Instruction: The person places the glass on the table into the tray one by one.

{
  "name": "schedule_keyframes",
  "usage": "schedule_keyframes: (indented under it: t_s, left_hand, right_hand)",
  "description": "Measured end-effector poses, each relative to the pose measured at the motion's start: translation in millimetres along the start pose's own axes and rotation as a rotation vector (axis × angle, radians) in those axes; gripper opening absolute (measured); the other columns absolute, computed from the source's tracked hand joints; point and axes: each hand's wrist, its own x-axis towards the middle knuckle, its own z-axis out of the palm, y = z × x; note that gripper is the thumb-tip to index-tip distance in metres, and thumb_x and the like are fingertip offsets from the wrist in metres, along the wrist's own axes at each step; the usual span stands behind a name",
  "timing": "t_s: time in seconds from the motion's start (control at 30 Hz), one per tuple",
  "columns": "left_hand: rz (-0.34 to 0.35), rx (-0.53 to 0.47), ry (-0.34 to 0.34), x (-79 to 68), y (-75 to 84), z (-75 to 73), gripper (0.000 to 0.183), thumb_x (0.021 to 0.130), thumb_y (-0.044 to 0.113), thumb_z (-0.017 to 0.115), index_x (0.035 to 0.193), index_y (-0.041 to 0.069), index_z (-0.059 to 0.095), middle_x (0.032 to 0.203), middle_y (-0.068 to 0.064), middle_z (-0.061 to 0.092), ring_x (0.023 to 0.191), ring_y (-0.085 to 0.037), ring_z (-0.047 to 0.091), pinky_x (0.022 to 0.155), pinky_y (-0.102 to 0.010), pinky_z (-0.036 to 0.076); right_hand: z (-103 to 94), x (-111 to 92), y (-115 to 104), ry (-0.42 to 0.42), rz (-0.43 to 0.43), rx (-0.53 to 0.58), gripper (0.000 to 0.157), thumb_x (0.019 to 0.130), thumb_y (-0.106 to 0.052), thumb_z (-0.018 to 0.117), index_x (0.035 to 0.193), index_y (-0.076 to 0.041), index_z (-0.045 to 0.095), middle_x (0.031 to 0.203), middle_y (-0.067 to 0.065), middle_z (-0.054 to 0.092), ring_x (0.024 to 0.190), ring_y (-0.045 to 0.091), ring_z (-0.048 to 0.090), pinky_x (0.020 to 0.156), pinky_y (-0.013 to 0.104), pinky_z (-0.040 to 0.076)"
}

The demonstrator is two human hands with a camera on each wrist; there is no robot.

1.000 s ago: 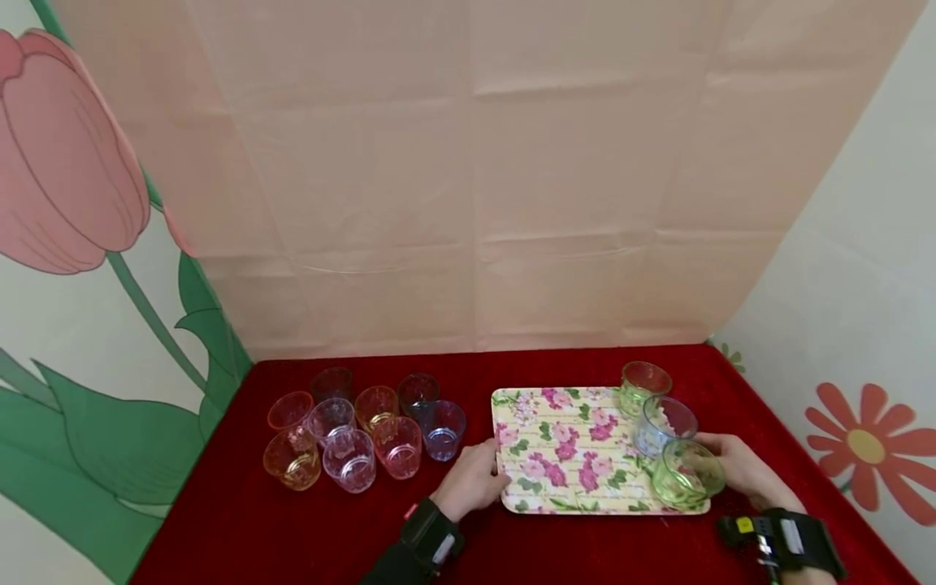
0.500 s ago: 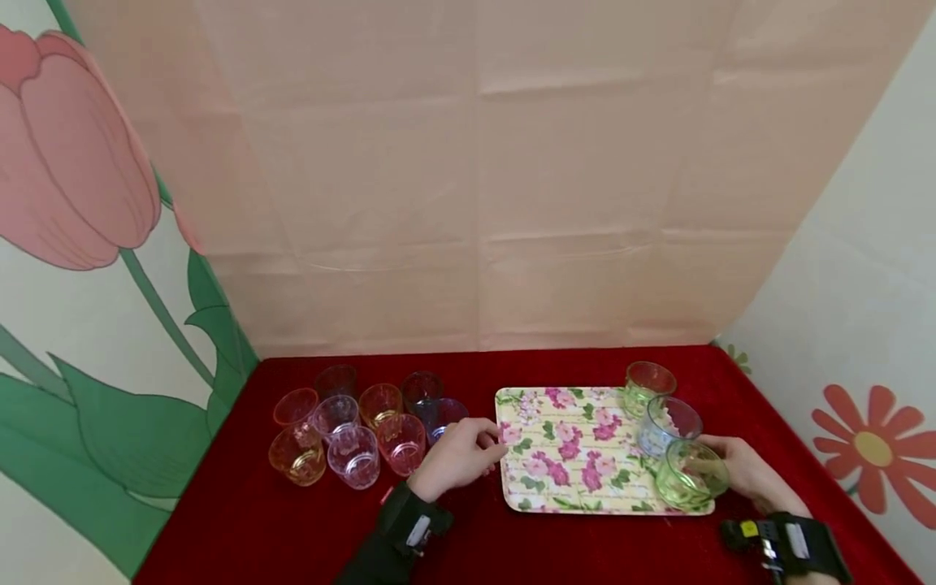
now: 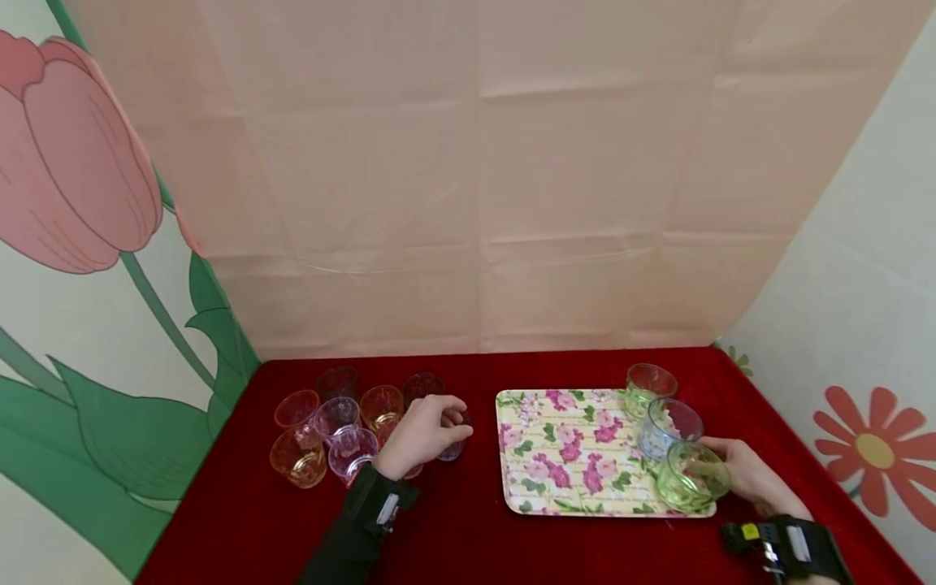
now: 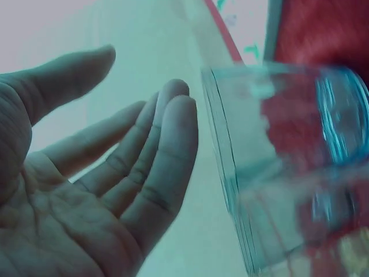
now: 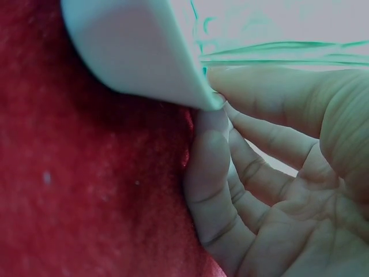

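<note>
In the head view my left hand [image 3: 422, 435] is over the near right of a group of glasses, in front of a bluish tumbler [image 3: 455, 447] that it partly covers. The left wrist view shows its fingers loosely bent and thumb apart, nothing between them, with a clear-looking glass [image 4: 259, 115] just beyond the fingertips. My right hand [image 3: 742, 473] pinches the right rim of a flowered tray [image 3: 537, 500], thumb on top and fingers underneath, as the right wrist view shows. On the tray's right side stand two green tumblers [image 3: 691, 481] and a pale blue tumbler [image 3: 667, 431].
Left of the tray several coloured tumblers stand close together, among them an amber glass [image 3: 298, 463], a red glass [image 3: 296, 409] and a lilac glass [image 3: 351, 447]. A red cloth [image 3: 468, 536] covers the table. A paper-covered wall [image 3: 475, 244] rises behind.
My left hand has let go of the tray's left edge and moved left and away from me to the bluish tumbler. My right hand has stayed at the tray's right rim.
</note>
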Motion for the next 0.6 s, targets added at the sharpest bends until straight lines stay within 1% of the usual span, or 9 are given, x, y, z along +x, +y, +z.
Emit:
schedule_keyframes:
  t_s: [0.07,0.17,0.27,0.33,0.43,0.6]
  left_hand:
    - [0.006,0.037,-0.006,2.7,-3.3,-3.2,0.034,0.094,0.017,0.075,0.124,0.002,0.069,0.102,-0.008,0.071,0.089,-0.02,0.067,0.076,-0.032,0.055]
    - [0.026,0.127,-0.014,6.0,-5.4,-7.2,0.045,0.09,0.017,0.08,0.129,-0.001,0.065,0.112,-0.014,0.069,0.101,-0.028,0.065,0.084,-0.039,0.055]
    - [0.033,0.255,-0.051,7.0,-5.6,-9.6,0.064,0.084,0.024,0.086,0.136,-0.002,0.06,0.125,-0.019,0.063,0.114,-0.034,0.056,0.094,-0.046,0.05]
    - [0.035,0.356,-0.078,7.1,-5.9,-9.8,0.076,0.079,0.03,0.09,0.139,-0.002,0.058,0.131,-0.019,0.059,0.118,-0.036,0.05,0.098,-0.049,0.046]
    - [0.03,0.473,-0.111,7.2,-7.2,-8.2,0.085,0.073,0.036,0.093,0.141,0.0,0.056,0.131,-0.018,0.055,0.116,-0.034,0.046,0.094,-0.05,0.041]
    - [0.022,0.56,-0.107,8.7,-9.4,-4.1,0.084,0.07,0.035,0.096,0.138,0.002,0.058,0.125,-0.016,0.05,0.111,-0.032,0.042,0.089,-0.046,0.037]
  right_hand:
    - [-0.6,0.2,0.7,-0.003,-0.004,-0.01,0.058,0.089,-0.034,0.08,0.124,0.009,0.063,0.105,0.012,0.068,0.089,0.022,0.055,0.07,0.033,0.052]
    - [-0.4,0.2,1.0,-0.004,-0.005,-0.017,0.058,0.089,-0.034,0.079,0.124,0.009,0.063,0.105,0.011,0.068,0.09,0.022,0.055,0.07,0.033,0.051]
    - [0.4,0.0,-0.1,-0.01,-0.008,-0.015,0.057,0.091,-0.035,0.078,0.124,0.009,0.063,0.103,0.01,0.067,0.089,0.021,0.054,0.069,0.033,0.05]
    - [1.1,-0.5,-1.1,-0.01,-0.013,-0.016,0.056,0.091,-0.035,0.078,0.123,0.009,0.064,0.101,0.009,0.067,0.088,0.021,0.054,0.068,0.032,0.05]
    - [1.1,-1.3,-2.2,-0.013,-0.014,-0.013,0.055,0.092,-0.035,0.077,0.123,0.009,0.064,0.1,0.008,0.066,0.088,0.022,0.053,0.068,0.032,0.05]
    - [0.0,-1.5,-2.1,0.0,-0.009,-0.02,0.058,0.089,-0.035,0.08,0.124,0.008,0.064,0.102,0.01,0.067,0.089,0.023,0.054,0.069,0.032,0.05]
